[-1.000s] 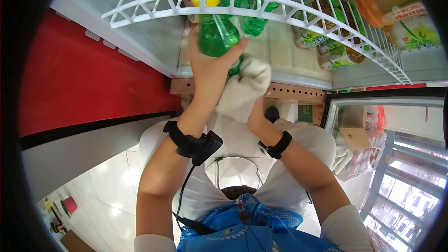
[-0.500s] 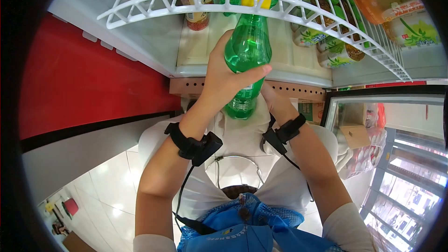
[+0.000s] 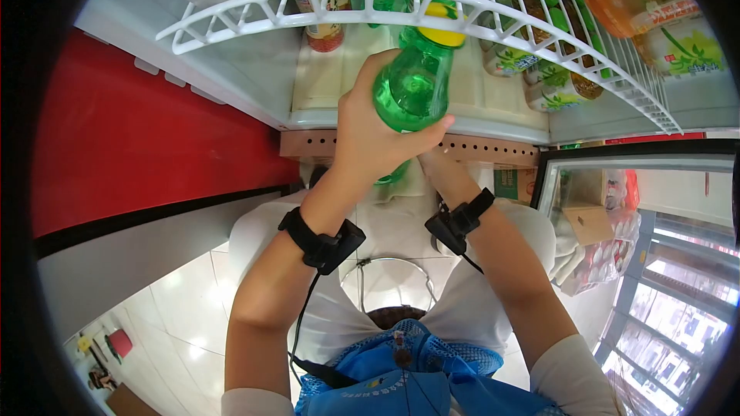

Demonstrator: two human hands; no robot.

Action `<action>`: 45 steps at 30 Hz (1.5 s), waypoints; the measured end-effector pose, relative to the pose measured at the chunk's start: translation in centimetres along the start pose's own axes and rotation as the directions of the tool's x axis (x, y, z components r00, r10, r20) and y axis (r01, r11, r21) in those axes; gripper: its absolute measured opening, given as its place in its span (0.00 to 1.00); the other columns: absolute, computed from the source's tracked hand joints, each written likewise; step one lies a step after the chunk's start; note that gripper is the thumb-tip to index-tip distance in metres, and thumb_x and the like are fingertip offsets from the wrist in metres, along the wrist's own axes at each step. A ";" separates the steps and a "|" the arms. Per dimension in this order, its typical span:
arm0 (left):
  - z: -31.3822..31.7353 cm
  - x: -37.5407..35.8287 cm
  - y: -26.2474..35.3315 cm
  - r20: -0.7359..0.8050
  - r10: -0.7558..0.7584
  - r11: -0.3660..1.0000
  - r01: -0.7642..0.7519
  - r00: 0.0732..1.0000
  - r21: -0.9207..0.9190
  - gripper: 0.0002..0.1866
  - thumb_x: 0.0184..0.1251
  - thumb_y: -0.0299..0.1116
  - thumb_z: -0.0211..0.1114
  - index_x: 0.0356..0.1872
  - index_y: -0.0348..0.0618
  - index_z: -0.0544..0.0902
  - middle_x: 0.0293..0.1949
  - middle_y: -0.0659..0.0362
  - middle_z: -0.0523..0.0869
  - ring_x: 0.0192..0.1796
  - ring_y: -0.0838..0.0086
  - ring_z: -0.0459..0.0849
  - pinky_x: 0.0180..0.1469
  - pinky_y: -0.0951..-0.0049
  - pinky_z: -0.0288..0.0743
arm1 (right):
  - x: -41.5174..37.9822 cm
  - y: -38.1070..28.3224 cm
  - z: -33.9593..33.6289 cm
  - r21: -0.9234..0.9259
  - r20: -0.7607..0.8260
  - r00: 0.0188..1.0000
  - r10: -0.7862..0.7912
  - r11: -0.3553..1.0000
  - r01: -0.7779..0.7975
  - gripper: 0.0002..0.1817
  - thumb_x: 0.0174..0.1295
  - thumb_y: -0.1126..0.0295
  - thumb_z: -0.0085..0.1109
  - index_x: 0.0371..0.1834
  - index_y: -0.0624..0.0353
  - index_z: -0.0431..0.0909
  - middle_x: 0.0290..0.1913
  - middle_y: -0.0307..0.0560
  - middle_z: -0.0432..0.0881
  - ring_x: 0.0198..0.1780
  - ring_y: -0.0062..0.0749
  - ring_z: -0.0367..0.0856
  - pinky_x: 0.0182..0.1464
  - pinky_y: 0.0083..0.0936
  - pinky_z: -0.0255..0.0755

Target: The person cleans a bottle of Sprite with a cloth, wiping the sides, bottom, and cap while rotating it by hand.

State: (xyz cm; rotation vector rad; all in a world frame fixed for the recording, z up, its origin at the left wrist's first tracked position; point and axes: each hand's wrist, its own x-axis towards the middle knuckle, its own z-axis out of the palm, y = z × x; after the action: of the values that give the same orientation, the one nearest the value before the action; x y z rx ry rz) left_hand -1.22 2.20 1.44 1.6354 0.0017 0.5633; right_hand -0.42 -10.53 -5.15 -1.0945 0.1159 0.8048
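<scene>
My left hand [image 3: 371, 112] is wrapped round a green plastic bottle [image 3: 412, 92] with a yellow cap [image 3: 442, 27], its thumb across the front. The bottle is tilted, its cap up by the front rail of a white wire shelf [image 3: 339, 17]. Below the left hand, my right hand [image 3: 441, 169] is at the lower part of the bottle, its fingers mostly hidden. A pale cloth [image 3: 410, 185] bunches there, against the bottle's base and seemingly in the right hand. Black straps with small boxes sit on both wrists.
Inside the fridge, a bottle with reddish contents [image 3: 324, 37] stands at the left, and labelled drink bottles [image 3: 556, 94] lie at the right. More bottles rest on the wire shelf. An open glass door [image 3: 640, 166] is at the right, a red panel [image 3: 146, 139] at the left.
The bottle has tilted, its cap coming towards me and to the right, so its lower part is now largely behind my left hand. My right hand has shifted slightly left.
</scene>
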 end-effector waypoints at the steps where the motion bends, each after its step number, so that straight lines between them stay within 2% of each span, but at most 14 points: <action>1: 0.1 0.0 -0.2 -0.007 0.021 0.997 -0.021 1.000 0.077 0.32 0.34 0.36 0.72 0.44 0.37 0.69 0.34 0.55 0.79 0.36 0.73 0.79 0.41 0.74 0.72 | 2.2 0.1 1.6 0.003 -0.009 1.000 -0.011 1.000 0.011 0.27 0.61 0.49 0.37 0.54 0.60 0.63 0.51 0.45 0.70 0.50 0.28 0.70 0.50 0.26 0.65; 5: 0.1 0.1 -0.4 -0.027 0.023 0.975 -0.017 0.999 0.220 0.32 0.34 0.39 0.72 0.43 0.38 0.69 0.35 0.51 0.80 0.38 0.68 0.80 0.41 0.71 0.73 | 2.4 1.4 3.1 0.011 -0.032 0.999 -0.041 0.999 0.041 0.27 0.61 0.49 0.37 0.54 0.60 0.63 0.51 0.45 0.69 0.51 0.28 0.69 0.51 0.26 0.65; 7: 0.0 0.2 -0.2 -0.040 0.026 0.975 -0.017 0.999 0.221 0.32 0.35 0.39 0.72 0.43 0.38 0.69 0.34 0.52 0.80 0.37 0.68 0.80 0.40 0.71 0.73 | 2.4 2.0 3.1 -0.153 -0.146 0.951 -0.273 0.956 0.251 0.27 0.62 0.53 0.38 0.56 0.63 0.60 0.53 0.46 0.67 0.53 0.27 0.65 0.54 0.24 0.60; 11: -0.1 0.6 0.1 -0.078 -0.040 0.994 0.047 0.996 0.099 0.31 0.35 0.40 0.73 0.42 0.37 0.69 0.32 0.55 0.80 0.34 0.72 0.79 0.38 0.74 0.73 | 1.9 2.4 2.7 -0.259 -0.203 0.839 -0.505 0.854 0.451 0.25 0.63 0.58 0.40 0.56 0.65 0.58 0.54 0.46 0.64 0.55 0.29 0.62 0.55 0.23 0.57; 13: -0.2 0.8 0.3 -0.066 -0.086 0.996 0.088 0.994 0.034 0.30 0.36 0.40 0.73 0.41 0.37 0.69 0.32 0.56 0.80 0.34 0.74 0.78 0.38 0.75 0.72 | 3.1 4.4 1.0 -0.311 -0.040 0.717 -0.696 0.691 0.653 0.22 0.62 0.64 0.41 0.56 0.67 0.57 0.55 0.47 0.64 0.55 0.31 0.62 0.56 0.23 0.56; 17: -0.5 0.8 1.3 0.020 -0.276 0.955 0.277 0.961 -0.104 0.29 0.38 0.39 0.72 0.41 0.36 0.70 0.32 0.58 0.79 0.34 0.78 0.77 0.38 0.77 0.71 | 3.0 3.5 0.5 -0.419 0.049 0.618 -0.784 0.546 0.726 0.22 0.63 0.65 0.37 0.57 0.66 0.56 0.56 0.47 0.62 0.56 0.30 0.61 0.56 0.25 0.56; 20: -0.1 0.3 0.4 0.034 -0.249 0.967 0.251 0.968 -0.040 0.30 0.37 0.40 0.73 0.41 0.36 0.70 0.31 0.58 0.79 0.33 0.77 0.77 0.37 0.77 0.71 | 1.8 0.8 2.0 -0.277 -0.133 0.889 -0.438 0.878 0.391 0.25 0.62 0.55 0.35 0.55 0.63 0.62 0.52 0.49 0.70 0.53 0.33 0.68 0.58 0.32 0.58; 23: 0.2 -0.1 1.1 0.163 -0.252 0.958 0.270 0.954 -0.098 0.30 0.35 0.40 0.73 0.41 0.37 0.71 0.31 0.58 0.78 0.33 0.77 0.76 0.38 0.77 0.70 | 1.8 0.4 1.9 -0.234 -0.126 0.927 -0.354 0.918 0.319 0.25 0.62 0.55 0.36 0.55 0.63 0.62 0.52 0.49 0.70 0.53 0.34 0.68 0.57 0.32 0.59; 25: 0.4 -0.3 0.9 0.145 -0.191 0.981 0.185 0.971 0.055 0.30 0.34 0.41 0.73 0.40 0.37 0.71 0.30 0.57 0.78 0.33 0.76 0.77 0.38 0.77 0.70 | 1.8 0.3 1.9 -0.189 -0.115 0.957 -0.268 0.951 0.244 0.25 0.62 0.55 0.36 0.55 0.63 0.63 0.52 0.50 0.70 0.53 0.34 0.69 0.57 0.32 0.59; 27: 0.3 -0.6 1.3 0.245 -0.188 0.980 0.200 0.951 -0.025 0.26 0.37 0.34 0.71 0.41 0.38 0.71 0.32 0.60 0.76 0.35 0.79 0.74 0.39 0.78 0.68 | 1.8 0.2 2.0 -0.142 -0.098 0.979 -0.179 0.976 0.164 0.25 0.62 0.54 0.36 0.55 0.62 0.63 0.51 0.50 0.70 0.52 0.35 0.69 0.57 0.32 0.60; 35: 0.1 -0.3 0.6 0.036 -0.138 0.984 0.141 0.990 -0.109 0.29 0.36 0.38 0.73 0.40 0.36 0.71 0.30 0.58 0.79 0.32 0.77 0.77 0.39 0.77 0.71 | 2.0 -0.8 1.7 0.024 0.003 0.986 0.166 0.986 -0.166 0.25 0.61 0.54 0.36 0.54 0.61 0.64 0.50 0.50 0.71 0.51 0.36 0.71 0.56 0.33 0.61; 41: -0.4 0.0 0.1 -0.229 -0.220 0.962 0.171 0.948 -0.212 0.23 0.40 0.32 0.71 0.37 0.37 0.72 0.32 0.59 0.78 0.33 0.78 0.75 0.38 0.78 0.70 | 2.5 -1.2 1.6 0.123 0.117 0.907 0.404 0.901 -0.416 0.25 0.61 0.53 0.37 0.53 0.60 0.65 0.50 0.51 0.72 0.49 0.37 0.72 0.55 0.34 0.63; 42: -0.7 0.2 0.3 -0.268 -0.137 0.986 0.106 0.954 -0.126 0.20 0.42 0.30 0.70 0.37 0.38 0.71 0.32 0.60 0.77 0.33 0.78 0.75 0.38 0.79 0.69 | 2.6 -1.4 1.6 0.136 0.138 0.888 0.438 0.880 -0.455 0.25 0.61 0.53 0.37 0.53 0.60 0.65 0.49 0.51 0.72 0.49 0.37 0.72 0.55 0.34 0.63; 45: -0.8 0.4 1.0 -0.354 -0.201 0.945 0.086 0.913 -0.315 0.21 0.43 0.29 0.69 0.39 0.37 0.71 0.32 0.60 0.77 0.33 0.79 0.75 0.38 0.79 0.69 | 4.0 0.2 0.1 0.283 0.316 0.876 0.364 0.845 -0.453 0.25 0.60 0.51 0.37 0.53 0.58 0.66 0.49 0.52 0.72 0.47 0.39 0.74 0.52 0.35 0.67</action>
State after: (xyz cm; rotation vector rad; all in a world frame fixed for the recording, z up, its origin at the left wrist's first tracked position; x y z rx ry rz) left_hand -1.51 2.92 2.58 1.2043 0.3137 0.7245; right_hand 2.25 -8.31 -7.09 -0.6234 0.2776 1.2538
